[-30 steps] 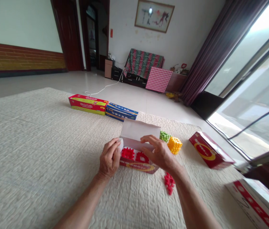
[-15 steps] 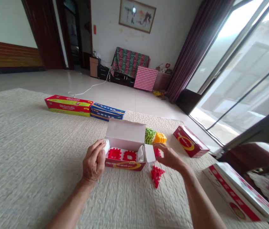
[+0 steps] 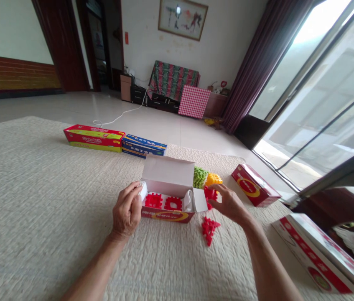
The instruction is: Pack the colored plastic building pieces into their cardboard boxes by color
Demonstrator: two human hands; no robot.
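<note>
An open red carton (image 3: 168, 216) with a white inside stands on the mat before me, its lid raised at the back. Two red interlocking toy blocks (image 3: 154, 200) lie side by side in it. My left hand (image 3: 127, 210) is closed on a white end flap (image 3: 143, 191) at the carton's left end. Beyond the right side flap (image 3: 199, 200), my right hand (image 3: 228, 204) is close against another red block (image 3: 209, 194); thumb and fingers stand apart, though contact is hard to tell. Green blocks (image 3: 200, 177) and yellow blocks (image 3: 213, 179) sit behind it. Nearer me lies a red triangular block piece (image 3: 210, 230).
Behind the carton stand a red-and-green box (image 3: 93, 138) and a blue box (image 3: 143, 146). To the right are a closed dark-red box (image 3: 255, 186) and a large white-and-red box (image 3: 324, 255). A pale quilted mat (image 3: 54, 217) covers the floor here.
My right hand has shifted slightly right and back from the side flap, and more of the red block shows. My left hand keeps its hold. The view has shifted a little.
</note>
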